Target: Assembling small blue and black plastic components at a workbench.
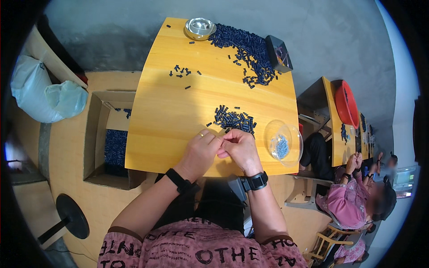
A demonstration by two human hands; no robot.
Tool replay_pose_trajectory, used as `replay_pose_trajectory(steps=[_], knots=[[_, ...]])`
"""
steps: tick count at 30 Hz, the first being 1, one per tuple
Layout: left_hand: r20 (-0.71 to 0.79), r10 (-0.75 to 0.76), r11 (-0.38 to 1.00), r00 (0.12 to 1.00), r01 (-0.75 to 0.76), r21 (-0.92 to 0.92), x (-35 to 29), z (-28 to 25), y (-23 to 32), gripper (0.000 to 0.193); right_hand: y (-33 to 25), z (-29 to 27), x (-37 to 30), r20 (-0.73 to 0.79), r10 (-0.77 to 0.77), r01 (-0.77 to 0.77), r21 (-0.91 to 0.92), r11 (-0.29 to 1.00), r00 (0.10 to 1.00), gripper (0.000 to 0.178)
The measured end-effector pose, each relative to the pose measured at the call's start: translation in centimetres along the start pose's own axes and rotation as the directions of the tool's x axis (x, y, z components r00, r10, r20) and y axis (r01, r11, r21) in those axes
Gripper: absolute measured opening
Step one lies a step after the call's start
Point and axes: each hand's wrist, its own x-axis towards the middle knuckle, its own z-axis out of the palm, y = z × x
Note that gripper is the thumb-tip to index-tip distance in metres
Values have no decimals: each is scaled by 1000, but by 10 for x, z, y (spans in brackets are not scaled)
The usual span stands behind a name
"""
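Note:
Over the near edge of the yellow wooden table (165,116), my left hand (201,152) and my right hand (241,148) meet with their fingertips pinched together. Whatever they hold between them is too small and covered to make out. Just beyond the fingers lies a small heap of short black cylindrical parts (234,119). To the right of my right hand, a clear round dish (295,134) holds many tiny light-blue pieces (282,146).
A large black-part pile (243,44) spreads at the back, between a shiny metal bowl (199,29) and a black box (279,53). Left of the table, a cardboard box (94,134) contains more dark parts. A person in pink (346,201) sits at another table on the right.

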Motion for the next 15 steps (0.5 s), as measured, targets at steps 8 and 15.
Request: replay_pose_trajectory(steps=[8,15], knots=[[73,71,995,995,-76,71,4,-8,3,14,0,-7,2,77,44,-51,91,995,996,5],[91,107,989,990,-115,88,6,-7,4,16,-6,-7,1,71,79,-81,28,996,994,4]])
